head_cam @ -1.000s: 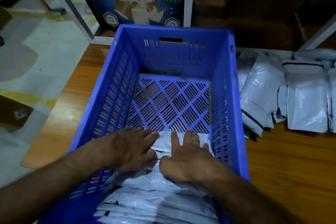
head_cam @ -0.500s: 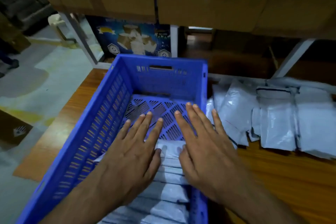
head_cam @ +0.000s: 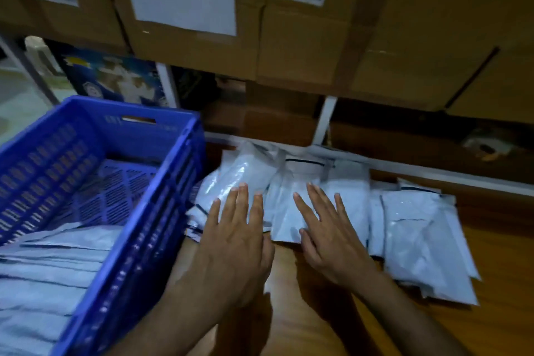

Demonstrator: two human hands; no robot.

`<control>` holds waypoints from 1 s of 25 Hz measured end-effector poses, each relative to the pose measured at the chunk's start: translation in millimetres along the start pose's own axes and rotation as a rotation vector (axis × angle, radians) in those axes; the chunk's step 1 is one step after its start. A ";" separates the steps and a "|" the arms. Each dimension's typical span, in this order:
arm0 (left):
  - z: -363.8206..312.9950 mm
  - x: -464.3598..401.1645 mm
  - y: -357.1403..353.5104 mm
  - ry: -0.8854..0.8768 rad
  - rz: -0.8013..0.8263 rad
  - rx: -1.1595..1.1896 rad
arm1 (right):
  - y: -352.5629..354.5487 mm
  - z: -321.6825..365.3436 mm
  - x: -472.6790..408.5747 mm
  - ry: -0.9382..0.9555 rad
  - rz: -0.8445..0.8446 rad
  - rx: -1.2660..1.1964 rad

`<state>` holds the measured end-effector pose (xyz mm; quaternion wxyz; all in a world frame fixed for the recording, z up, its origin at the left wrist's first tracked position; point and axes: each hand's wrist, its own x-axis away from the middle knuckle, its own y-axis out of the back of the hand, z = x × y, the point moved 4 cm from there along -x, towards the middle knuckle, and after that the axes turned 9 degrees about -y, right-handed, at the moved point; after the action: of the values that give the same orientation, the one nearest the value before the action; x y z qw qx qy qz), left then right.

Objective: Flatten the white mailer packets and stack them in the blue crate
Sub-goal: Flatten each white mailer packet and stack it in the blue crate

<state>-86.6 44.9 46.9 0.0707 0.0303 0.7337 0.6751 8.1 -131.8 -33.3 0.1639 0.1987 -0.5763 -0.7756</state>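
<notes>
The blue crate [head_cam: 161, 228] stands at the left on the wooden table, with several flat white mailer packets [head_cam: 49, 263] stacked in its near half. To its right a loose pile of white mailer packets [head_cam: 332, 191] lies on the table. My left hand [head_cam: 234, 243] hovers over the pile's left edge with fingers straight and spread. My right hand [head_cam: 329, 237] is beside it, fingers straight, over a packet in the middle of the pile. Neither hand holds anything.
More packets [head_cam: 419, 243] spread to the right on the wooden table [head_cam: 497, 298]. Large cardboard boxes [head_cam: 303, 37] fill the shelf above and behind. A white shelf post [head_cam: 323, 121] stands behind the pile.
Both hands have left the stack inside the crate and moved right to the loose pile on the table. The view has swung right and up.
</notes>
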 end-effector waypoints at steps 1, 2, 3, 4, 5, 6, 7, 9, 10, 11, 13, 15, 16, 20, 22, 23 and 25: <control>-19.3 -19.3 -22.8 0.046 0.111 0.006 | -3.9 -28.6 -2.1 -0.017 0.025 -0.011; -36.9 -38.6 -46.2 0.091 0.207 0.008 | -7.9 -54.3 -6.7 -0.029 0.057 -0.019; -51.7 -57.6 -69.0 0.126 0.274 0.024 | -12.9 -74.9 -14.7 -0.035 0.092 -0.024; -65.8 -74.6 -89.8 0.163 0.312 0.055 | -16.2 -92.1 -23.5 -0.028 0.121 -0.029; -74.9 -87.8 -107.6 0.208 0.317 0.092 | -19.2 -103.8 -32.3 -0.011 0.142 -0.036; -79.0 -97.9 -123.9 0.254 0.305 0.127 | -21.1 -111.6 -40.9 0.010 0.163 -0.041; -81.2 -105.1 -136.1 0.295 0.294 0.142 | -22.0 -116.7 -47.9 0.031 0.179 -0.045; -81.0 -116.0 -153.8 0.349 0.276 0.136 | -24.2 -121.2 -58.8 0.076 0.202 -0.031; -79.7 -120.3 -160.6 0.366 0.265 0.141 | -26.0 -120.5 -63.6 0.096 0.207 -0.018; -78.0 -123.2 -165.8 0.380 0.250 0.149 | -28.3 -117.9 -67.9 0.118 0.212 -0.003; -74.5 -124.7 -170.8 0.386 0.216 0.128 | -35.3 -112.0 -74.2 0.157 0.215 0.056; -71.6 -117.9 -167.2 0.371 0.191 0.113 | -41.7 -105.3 -78.4 0.214 0.156 0.114; -69.4 -111.9 -159.9 0.366 0.167 0.125 | -41.9 -101.9 -80.1 0.240 0.114 0.127; -53.7 -64.7 -121.6 0.299 -0.034 0.162 | -26.0 -80.5 -71.4 0.284 0.029 0.097; -47.0 -28.9 -105.1 0.160 -0.151 0.121 | -6.2 -64.9 -45.8 0.300 -0.047 0.047; -44.5 -11.2 -99.6 0.081 -0.166 0.130 | 3.3 -58.2 -26.3 0.309 -0.071 0.019; -42.1 20.6 -97.2 -0.063 -0.131 0.175 | 14.9 -48.5 22.3 0.298 -0.066 -0.021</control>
<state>-108.1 -2.2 -47.8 0.1345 0.0096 0.7878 0.6010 13.3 -187.0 -34.2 0.2240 0.3289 -0.5306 -0.7484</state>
